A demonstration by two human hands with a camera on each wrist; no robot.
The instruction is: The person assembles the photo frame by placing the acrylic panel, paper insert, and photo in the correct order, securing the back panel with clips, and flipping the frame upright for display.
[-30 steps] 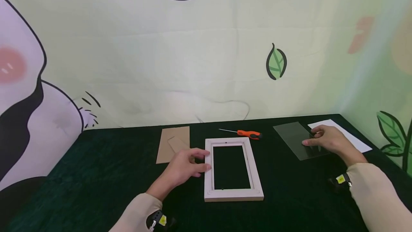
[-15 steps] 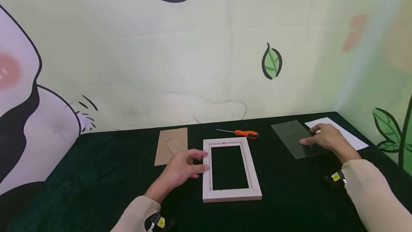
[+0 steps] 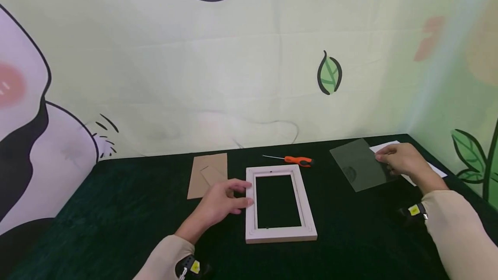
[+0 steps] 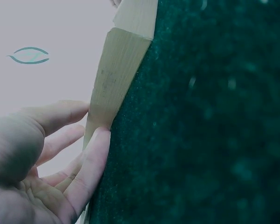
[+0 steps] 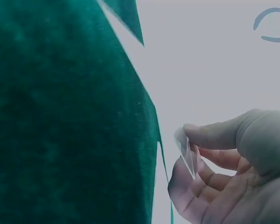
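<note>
Fingers of right hand (image 3: 402,162) pinching clear sheet (image 3: 359,164), left hand (image 3: 221,202) spread on white frame (image 3: 278,204), dk green tablecloth (image 3: 116,211), leaf-print backdrop (image 3: 329,74).

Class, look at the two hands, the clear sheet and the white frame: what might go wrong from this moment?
1. The right hand pinches the clear sheet at one edge only, lifted off the table; it may slip or flex.
2. Fingers on the sheet could leave smudges.
3. The left hand only rests against the white frame, so the frame may slide.
</note>
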